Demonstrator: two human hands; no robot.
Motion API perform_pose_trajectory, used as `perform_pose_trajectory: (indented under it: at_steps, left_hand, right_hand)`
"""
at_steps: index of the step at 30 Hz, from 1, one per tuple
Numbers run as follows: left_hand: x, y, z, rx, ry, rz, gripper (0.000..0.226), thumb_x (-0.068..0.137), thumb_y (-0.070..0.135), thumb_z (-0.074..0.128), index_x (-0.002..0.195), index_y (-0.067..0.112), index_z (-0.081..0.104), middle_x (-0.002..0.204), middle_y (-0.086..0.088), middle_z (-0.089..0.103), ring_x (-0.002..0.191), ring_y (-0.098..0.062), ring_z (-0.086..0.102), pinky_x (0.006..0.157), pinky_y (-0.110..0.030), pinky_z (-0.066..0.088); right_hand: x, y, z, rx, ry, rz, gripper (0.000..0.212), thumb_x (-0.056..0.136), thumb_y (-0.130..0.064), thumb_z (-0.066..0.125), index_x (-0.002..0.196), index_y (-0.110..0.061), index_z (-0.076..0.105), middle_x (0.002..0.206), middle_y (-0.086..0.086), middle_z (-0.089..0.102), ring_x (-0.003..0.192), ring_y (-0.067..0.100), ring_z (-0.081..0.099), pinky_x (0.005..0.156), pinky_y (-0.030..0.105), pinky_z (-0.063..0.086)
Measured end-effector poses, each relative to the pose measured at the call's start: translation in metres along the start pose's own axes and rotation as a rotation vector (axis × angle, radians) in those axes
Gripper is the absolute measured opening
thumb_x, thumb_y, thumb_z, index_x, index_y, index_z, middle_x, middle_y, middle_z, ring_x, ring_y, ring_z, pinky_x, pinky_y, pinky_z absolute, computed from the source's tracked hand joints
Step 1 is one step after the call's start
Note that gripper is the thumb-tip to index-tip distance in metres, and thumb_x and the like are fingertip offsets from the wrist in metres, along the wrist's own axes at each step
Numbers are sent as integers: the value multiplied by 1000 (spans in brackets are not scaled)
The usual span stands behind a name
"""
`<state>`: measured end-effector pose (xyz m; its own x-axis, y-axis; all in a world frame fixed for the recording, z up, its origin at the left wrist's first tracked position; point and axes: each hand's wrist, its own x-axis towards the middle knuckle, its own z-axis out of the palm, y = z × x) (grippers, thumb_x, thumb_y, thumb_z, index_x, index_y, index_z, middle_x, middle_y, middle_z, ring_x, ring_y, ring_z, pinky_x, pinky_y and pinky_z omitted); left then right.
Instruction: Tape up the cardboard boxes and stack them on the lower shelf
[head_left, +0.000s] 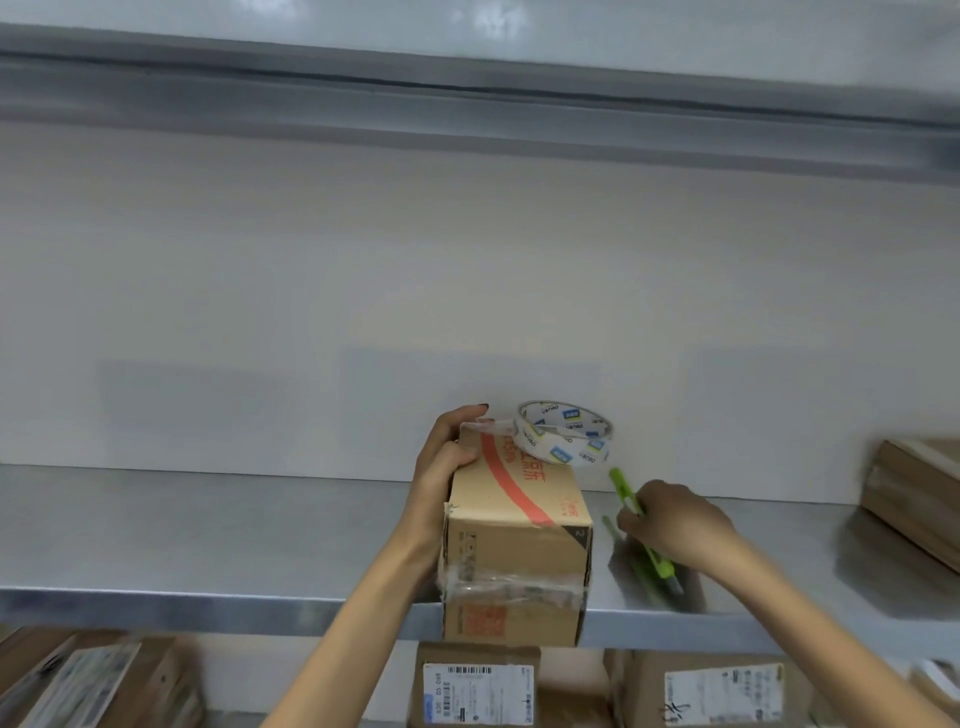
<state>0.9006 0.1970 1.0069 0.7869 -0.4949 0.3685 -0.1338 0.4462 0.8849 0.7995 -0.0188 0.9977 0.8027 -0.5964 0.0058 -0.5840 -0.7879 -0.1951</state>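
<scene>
A small cardboard box (519, 540) with red printing stands on the steel shelf (208, 540), its front overhanging the shelf edge. Clear tape runs across its front face and over the far top edge. My left hand (447, 462) grips the box's far left top corner, thumb on the tape strip. A roll of clear tape (563, 434) lies tilted on the box's far right top edge, still joined to that strip. My right hand (675, 525), just right of the box, holds a green utility knife (641, 525) low over the shelf.
Another cardboard box (914, 499) sits at the shelf's far right. Below the shelf edge stand several boxes with shipping labels (478, 691), (722, 691), (93, 680). An upper steel shelf (467, 98) runs overhead; a pale wall closes the back.
</scene>
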Motion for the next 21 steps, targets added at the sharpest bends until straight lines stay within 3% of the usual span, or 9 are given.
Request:
perform_pose_trajectory:
  at_steps: [3,6,9,10,12,14,18,21]
  left_hand:
    - [0,-2,5,6,12,-2,38,71,8,48,107,13,59,88,3,64,68,-1,64,58,-16,50]
    - [1,-4,11,-6,22,-13,37,73,8,47,108,13,59,92,0,62,73,-5,64,60,-18,50]
    - [1,-7,16,-32,7,-23,46,68,16,48,113,14,57,99,-7,58,78,-13,60,62,-23,49]
    - [1,-9,16,-45,6,-20,47,67,17,48,113,15,57,98,-7,57,76,-11,60,61,-22,49]
    - [2,-11,17,-64,1,-16,46,66,16,48,112,16,58,96,-6,57,72,-9,61,59,-21,50]
    - [4,-14,17,-97,1,-16,47,66,16,48,112,15,57,97,-6,56,73,-9,61,58,-21,50]
    - [7,-17,14,-103,29,-6,36,76,9,48,111,13,56,105,-11,52,77,-10,61,62,-20,49]
    - [5,-20,12,-66,24,5,54,62,25,56,115,15,54,109,-8,54,87,-17,56,68,-26,48]
  right_hand:
    - [3,1,-22,78,110,44,28,91,-42,48,87,-15,53,86,5,60,86,27,62,67,29,42]
    - [-3,-5,-55,232,399,43,31,90,-42,53,76,-14,53,79,10,62,79,32,61,64,31,41]
    - [-22,-22,-87,496,818,-164,33,90,-43,57,71,-15,59,61,3,61,63,30,61,55,31,38]
    - [-31,-32,-96,617,890,-258,32,91,-43,59,71,-18,63,60,1,64,57,25,62,53,30,40]
    - [-45,-56,-107,951,852,-441,20,88,-40,65,76,-25,71,66,-4,70,50,16,65,52,27,48]
    - [-47,-80,-107,1145,687,-531,7,86,-33,69,84,-29,75,80,-6,73,55,16,67,51,26,53]
    - [-30,-117,-89,1102,575,-522,8,84,-24,72,84,-17,75,77,-1,71,58,19,61,51,34,56]
    - [-18,-124,-71,978,619,-549,12,85,-17,70,75,-12,65,66,4,65,56,16,57,51,30,47]
